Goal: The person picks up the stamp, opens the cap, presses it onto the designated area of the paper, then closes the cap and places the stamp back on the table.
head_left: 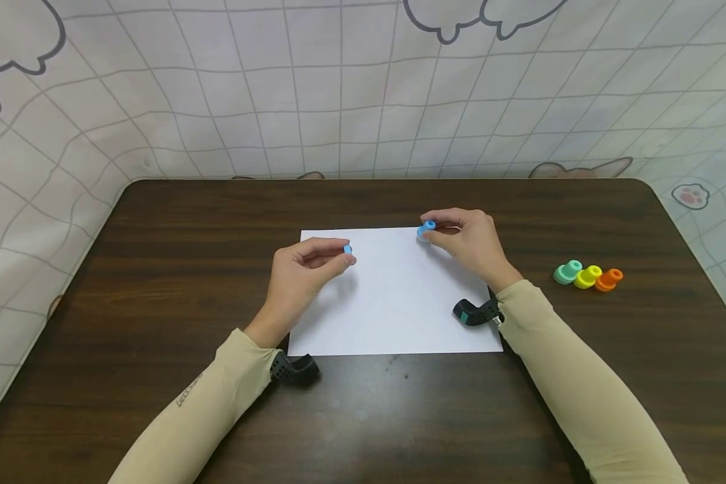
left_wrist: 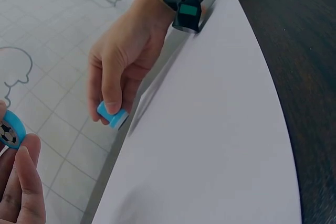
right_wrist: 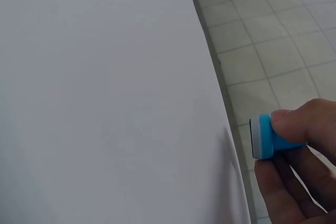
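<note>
My right hand [head_left: 470, 243] pinches a blue toy stamp [right_wrist: 266, 139] by its handle, over the far right edge of a white sheet of paper [head_left: 393, 296]. In the right wrist view the stamp lies sideways, its pale end with a dark face uncovered. Between thumb and fingertips, my left hand [head_left: 302, 272] pinches a small blue stamp cap [left_wrist: 14, 128] above the sheet's left part. A soccer ball picture shows on the cap in the left wrist view. Cap and stamp are apart. The paper bears no visible marks.
Right of the paper, a teal stamp [head_left: 567, 272], a yellow stamp [head_left: 588, 277] and an orange stamp [head_left: 608, 279] stand close together on the dark wooden table [head_left: 157, 296]. A grid-patterned cloth [head_left: 314, 87] hangs behind the table.
</note>
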A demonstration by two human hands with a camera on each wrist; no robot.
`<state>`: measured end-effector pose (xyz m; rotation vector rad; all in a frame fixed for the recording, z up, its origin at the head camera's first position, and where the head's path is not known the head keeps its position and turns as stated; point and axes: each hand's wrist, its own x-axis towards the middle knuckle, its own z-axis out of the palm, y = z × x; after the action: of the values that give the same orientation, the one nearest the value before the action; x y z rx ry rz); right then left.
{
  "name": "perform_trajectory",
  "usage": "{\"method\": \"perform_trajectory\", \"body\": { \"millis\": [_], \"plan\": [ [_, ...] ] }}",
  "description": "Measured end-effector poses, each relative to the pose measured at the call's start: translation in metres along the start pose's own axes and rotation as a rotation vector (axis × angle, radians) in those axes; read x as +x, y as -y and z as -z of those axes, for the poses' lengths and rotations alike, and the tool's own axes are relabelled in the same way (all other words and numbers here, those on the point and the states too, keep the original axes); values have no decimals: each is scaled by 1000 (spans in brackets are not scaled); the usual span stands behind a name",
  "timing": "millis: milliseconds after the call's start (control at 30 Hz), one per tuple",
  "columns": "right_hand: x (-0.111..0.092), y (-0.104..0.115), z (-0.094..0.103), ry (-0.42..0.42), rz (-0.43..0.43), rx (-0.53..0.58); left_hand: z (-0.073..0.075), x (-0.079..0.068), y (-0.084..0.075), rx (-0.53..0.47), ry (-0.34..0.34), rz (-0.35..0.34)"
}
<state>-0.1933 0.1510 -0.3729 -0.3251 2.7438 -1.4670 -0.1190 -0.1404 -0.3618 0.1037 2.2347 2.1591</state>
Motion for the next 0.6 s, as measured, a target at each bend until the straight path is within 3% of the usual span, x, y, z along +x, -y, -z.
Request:
{"method": "perform_trajectory", "body": {
  "millis": [600],
  "plan": [
    [1, -4, -1, 24, -25, -52, 0, -1, -2, 17, 6, -23]
  ]
}}
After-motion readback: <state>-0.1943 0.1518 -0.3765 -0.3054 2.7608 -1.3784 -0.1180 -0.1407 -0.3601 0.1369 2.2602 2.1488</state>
